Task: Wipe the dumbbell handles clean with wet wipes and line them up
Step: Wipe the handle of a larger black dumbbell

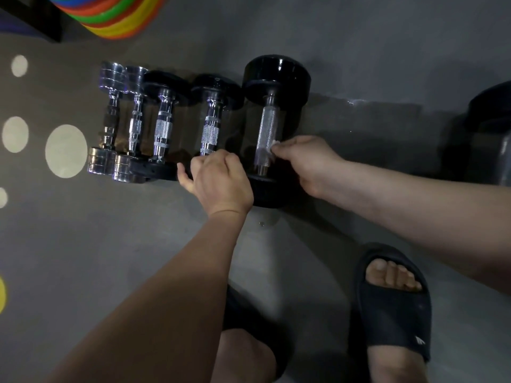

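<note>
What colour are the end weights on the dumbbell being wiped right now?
Black end weights, silver knurled handle; head view.

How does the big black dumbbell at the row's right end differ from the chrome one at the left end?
The black dumbbell has large black heads; the chrome dumbbell, small shiny ones. The black dumbbell's handle is pale throughout; the chrome dumbbell's has a dark middle. The right hand holds a white wipe on the black dumbbell; the chrome dumbbell is untouched. Both lie parallel on the floor.
</note>
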`<move>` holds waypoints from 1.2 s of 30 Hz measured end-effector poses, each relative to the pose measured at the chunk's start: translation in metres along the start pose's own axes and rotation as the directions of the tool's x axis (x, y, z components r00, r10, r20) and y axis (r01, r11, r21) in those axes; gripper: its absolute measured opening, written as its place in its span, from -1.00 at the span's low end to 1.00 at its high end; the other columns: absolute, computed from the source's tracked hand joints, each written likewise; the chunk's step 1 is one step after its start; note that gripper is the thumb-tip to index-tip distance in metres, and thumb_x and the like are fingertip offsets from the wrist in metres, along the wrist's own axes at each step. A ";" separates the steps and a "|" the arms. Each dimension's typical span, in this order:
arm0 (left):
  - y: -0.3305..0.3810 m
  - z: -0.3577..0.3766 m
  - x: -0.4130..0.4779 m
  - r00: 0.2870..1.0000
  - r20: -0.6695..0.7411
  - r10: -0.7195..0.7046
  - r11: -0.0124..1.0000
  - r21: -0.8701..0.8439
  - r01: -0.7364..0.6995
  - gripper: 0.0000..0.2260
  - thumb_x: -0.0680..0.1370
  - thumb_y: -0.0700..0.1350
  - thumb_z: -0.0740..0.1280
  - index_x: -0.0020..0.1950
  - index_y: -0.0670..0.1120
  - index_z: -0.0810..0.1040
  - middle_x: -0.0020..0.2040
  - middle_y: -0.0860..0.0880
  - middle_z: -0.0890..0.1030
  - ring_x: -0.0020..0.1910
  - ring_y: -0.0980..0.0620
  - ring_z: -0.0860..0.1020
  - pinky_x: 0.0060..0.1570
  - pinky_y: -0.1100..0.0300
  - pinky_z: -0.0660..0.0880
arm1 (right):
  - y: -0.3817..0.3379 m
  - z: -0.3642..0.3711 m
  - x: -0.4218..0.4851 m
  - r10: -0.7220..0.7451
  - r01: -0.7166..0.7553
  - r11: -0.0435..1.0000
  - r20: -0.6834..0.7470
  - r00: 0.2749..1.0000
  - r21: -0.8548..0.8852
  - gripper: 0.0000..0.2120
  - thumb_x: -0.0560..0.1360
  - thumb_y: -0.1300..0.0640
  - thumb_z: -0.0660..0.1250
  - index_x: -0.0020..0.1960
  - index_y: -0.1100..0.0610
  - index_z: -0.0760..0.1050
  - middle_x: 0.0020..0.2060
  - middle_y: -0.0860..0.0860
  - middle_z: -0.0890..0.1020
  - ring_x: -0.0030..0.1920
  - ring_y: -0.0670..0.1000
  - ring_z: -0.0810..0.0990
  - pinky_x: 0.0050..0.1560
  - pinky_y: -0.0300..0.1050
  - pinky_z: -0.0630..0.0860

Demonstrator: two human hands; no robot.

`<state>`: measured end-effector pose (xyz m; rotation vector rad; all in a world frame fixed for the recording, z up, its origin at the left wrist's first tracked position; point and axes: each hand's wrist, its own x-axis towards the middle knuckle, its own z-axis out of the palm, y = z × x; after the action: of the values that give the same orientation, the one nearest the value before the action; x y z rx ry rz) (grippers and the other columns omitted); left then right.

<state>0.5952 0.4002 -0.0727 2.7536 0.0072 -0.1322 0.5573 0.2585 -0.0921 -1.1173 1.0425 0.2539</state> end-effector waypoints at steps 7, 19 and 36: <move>0.001 -0.001 -0.001 1.000 0.010 -0.007 1.000 -0.008 0.008 -0.62 0.54 -0.02 0.03 -0.27 -0.03 0.60 -0.32 0.08 0.55 0.03 0.24 0.31 0.53 -0.07 -0.21 | -0.040 -0.001 0.006 -0.118 0.113 0.993 -0.143 0.983 -0.039 -0.79 0.46 0.08 0.52 -0.24 0.07 0.52 -0.20 0.09 0.69 -0.19 0.03 0.64 -0.05 0.00 0.63; 0.008 -0.012 -0.002 0.999 0.047 0.012 0.999 0.031 -0.014 -0.64 0.60 -0.08 0.06 -0.16 -0.06 0.63 -0.22 0.07 0.55 0.24 0.04 0.39 0.53 -0.12 -0.18 | -0.008 0.004 -0.039 -0.107 0.101 0.917 0.004 0.994 -0.386 -0.77 0.40 0.11 0.58 -0.26 0.08 0.52 -0.27 0.02 0.65 -0.24 0.01 0.61 -0.10 -0.10 0.59; 0.091 -0.125 -0.114 0.936 0.155 0.316 0.915 -0.311 -0.257 -0.85 0.55 -0.15 0.24 -0.03 -0.13 0.59 -0.02 -0.13 0.65 0.05 -0.15 0.57 0.09 0.06 0.48 | -0.066 -0.172 -0.212 -0.401 0.426 0.825 0.148 0.904 -0.372 -0.86 0.54 0.37 0.38 -0.01 0.15 0.59 -0.05 0.15 0.63 -0.09 0.04 0.61 -0.01 -0.11 0.63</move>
<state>0.4955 0.3642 0.0874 2.4061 -0.4031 -0.3050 0.3907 0.1514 0.1072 -1.6653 0.6770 0.1511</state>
